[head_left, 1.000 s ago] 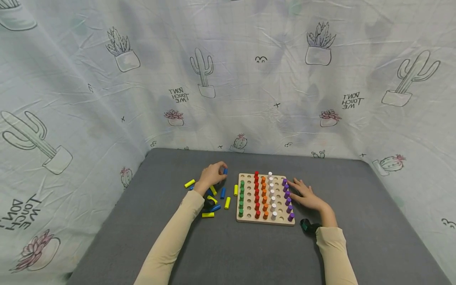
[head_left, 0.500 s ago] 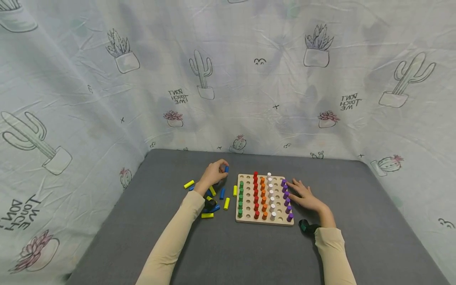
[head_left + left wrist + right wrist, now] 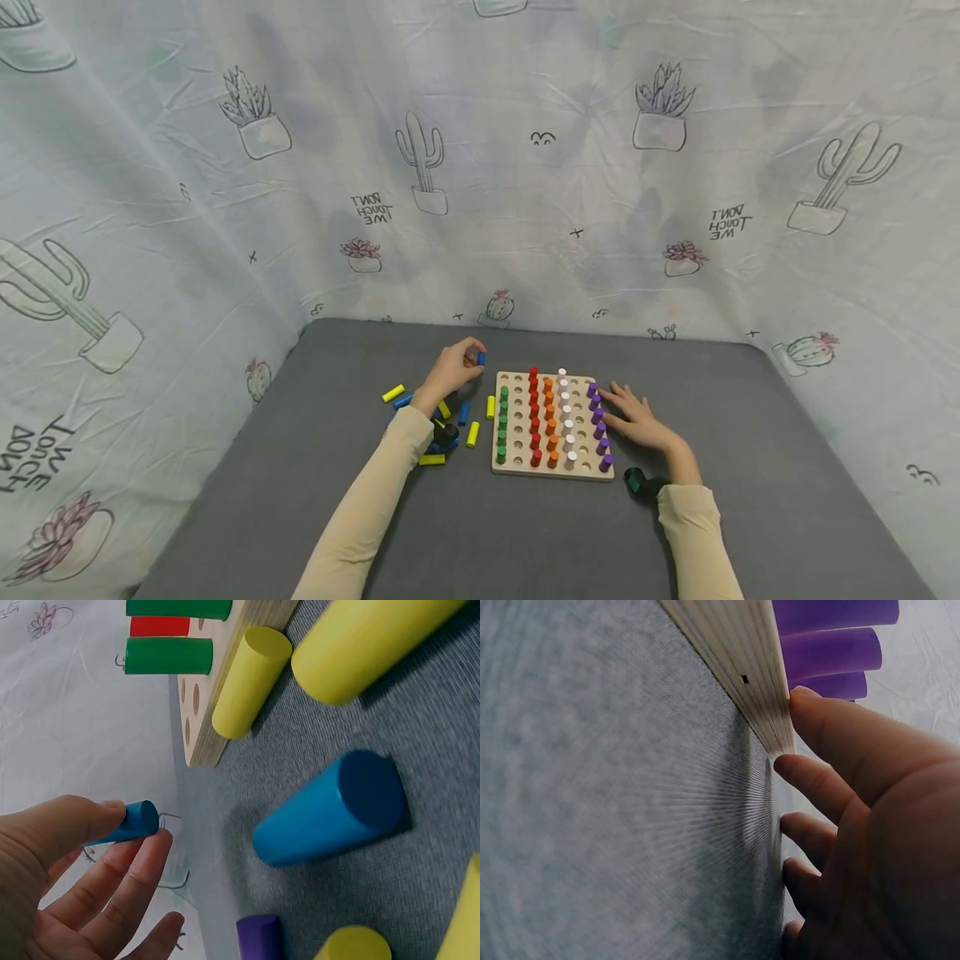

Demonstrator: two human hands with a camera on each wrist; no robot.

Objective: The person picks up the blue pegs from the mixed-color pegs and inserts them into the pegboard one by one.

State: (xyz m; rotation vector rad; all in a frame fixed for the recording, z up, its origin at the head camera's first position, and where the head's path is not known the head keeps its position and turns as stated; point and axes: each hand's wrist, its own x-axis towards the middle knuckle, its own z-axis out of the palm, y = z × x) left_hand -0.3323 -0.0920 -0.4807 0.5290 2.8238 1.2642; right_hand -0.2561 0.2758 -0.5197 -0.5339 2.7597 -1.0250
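Note:
My left hand [image 3: 453, 367] pinches a blue peg [image 3: 141, 820] between thumb and fingers, just off the far left corner of a wooden pegboard [image 3: 517, 472]. Upright in the board stand columns of green pegs [image 3: 502, 437], red pegs [image 3: 535, 427], orange pegs [image 3: 551, 427], white pegs [image 3: 567, 427] and purple pegs [image 3: 600, 431]; other holes are bare. My right hand [image 3: 637, 421] lies at the board's right side with fingers extended. In the right wrist view its thumb [image 3: 832, 724] is at the board's edge, close by the purple pegs.
Loose yellow pegs [image 3: 472, 434] and blue pegs [image 3: 464, 412] lie on the grey table [image 3: 525, 542] left of the board, partly hidden under the left wrist. One yellow peg [image 3: 251, 682] lies right beside the board's edge. A cactus-print cloth [image 3: 480, 167] hangs behind.
My left hand has shifted slightly right, toward the board, with the blue peg in its pinch. The head view has tilted up a little. The right hand stays by the board.

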